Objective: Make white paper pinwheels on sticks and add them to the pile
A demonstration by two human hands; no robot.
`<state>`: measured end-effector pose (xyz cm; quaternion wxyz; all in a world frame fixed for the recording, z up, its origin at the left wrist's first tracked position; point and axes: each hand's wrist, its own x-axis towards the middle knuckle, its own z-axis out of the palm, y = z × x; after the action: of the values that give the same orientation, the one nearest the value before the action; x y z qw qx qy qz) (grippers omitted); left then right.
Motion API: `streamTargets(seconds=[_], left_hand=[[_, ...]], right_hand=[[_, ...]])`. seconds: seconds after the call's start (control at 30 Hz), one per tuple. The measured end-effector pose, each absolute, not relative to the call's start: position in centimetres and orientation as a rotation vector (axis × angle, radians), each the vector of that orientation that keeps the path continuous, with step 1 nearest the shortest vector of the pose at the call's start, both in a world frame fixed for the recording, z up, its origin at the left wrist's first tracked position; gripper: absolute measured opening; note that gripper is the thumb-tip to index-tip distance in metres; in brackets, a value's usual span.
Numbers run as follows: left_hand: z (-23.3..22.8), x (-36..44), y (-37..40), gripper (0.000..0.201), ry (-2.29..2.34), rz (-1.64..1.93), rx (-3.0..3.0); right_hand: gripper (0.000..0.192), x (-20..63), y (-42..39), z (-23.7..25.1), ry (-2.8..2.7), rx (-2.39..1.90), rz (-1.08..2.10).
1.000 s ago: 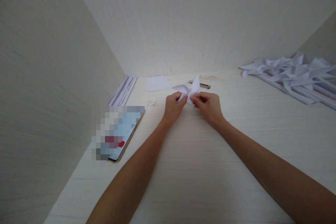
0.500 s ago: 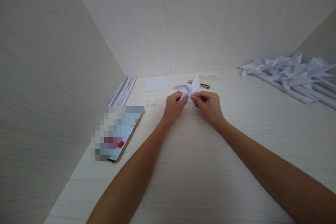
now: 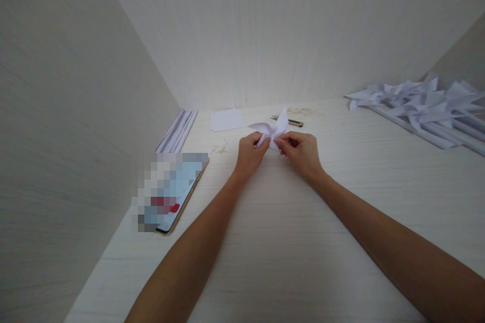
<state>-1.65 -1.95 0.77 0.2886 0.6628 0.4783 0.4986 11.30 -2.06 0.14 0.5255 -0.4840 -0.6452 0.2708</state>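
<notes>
A small white folded paper piece (image 3: 273, 128) with pointed flaps, like a pinwheel head, is held just above the pale desk (image 3: 288, 242). My left hand (image 3: 250, 155) pinches its left side with thumb and fingers. My right hand (image 3: 301, 154) pinches its right side, fingertips meeting the left hand's at the paper's middle. The lower part of the paper is hidden behind my fingers.
A phone (image 3: 170, 192) lies at the left. Paper strips (image 3: 178, 130) lean by the left wall. A white paper square (image 3: 226, 119) and a small cutter (image 3: 291, 121) lie behind my hands. Several finished paper pinwheels (image 3: 424, 106) are piled at the right.
Almost nothing differs; both hands stay pinched on the folded paper with only slight finger shifts.
</notes>
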Motion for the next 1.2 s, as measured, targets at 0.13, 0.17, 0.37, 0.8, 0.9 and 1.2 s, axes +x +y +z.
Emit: streamTargets(seconds=[0.13, 0.17, 0.37, 0.8, 0.9, 1.2], left_hand=[[0.77, -1.64, -1.94, 0.021, 1.272, 1.332, 1.761], [0.78, -1.64, -1.93, 0.021, 1.272, 1.331, 1.760], [0.87, -1.63, -1.98, 0.023, 1.296, 1.328, 1.768], [0.81, -1.69, -1.91, 0.018, 1.281, 1.288, 1.752], [0.81, -1.68, -1.91, 0.017, 1.275, 1.291, 1.764], [0.62, -1.72, -1.80, 0.020, 1.245, 1.300, 1.751]], right_hand=[[0.014, 11.28, -2.01, 0.16, -1.548, -1.154, 0.645], [0.014, 11.28, -2.00, 0.18, -1.549, -1.155, 0.643], [0.015, 11.31, -2.01, 0.15, -1.557, -1.150, 0.653], [0.015, 11.30, -1.91, 0.11, -1.523, -1.156, 0.690], [0.014, 11.32, -1.82, 0.09, -1.503, -1.155, 0.712], [0.013, 11.41, -1.88, 0.22, -1.497, -1.136, 0.735]])
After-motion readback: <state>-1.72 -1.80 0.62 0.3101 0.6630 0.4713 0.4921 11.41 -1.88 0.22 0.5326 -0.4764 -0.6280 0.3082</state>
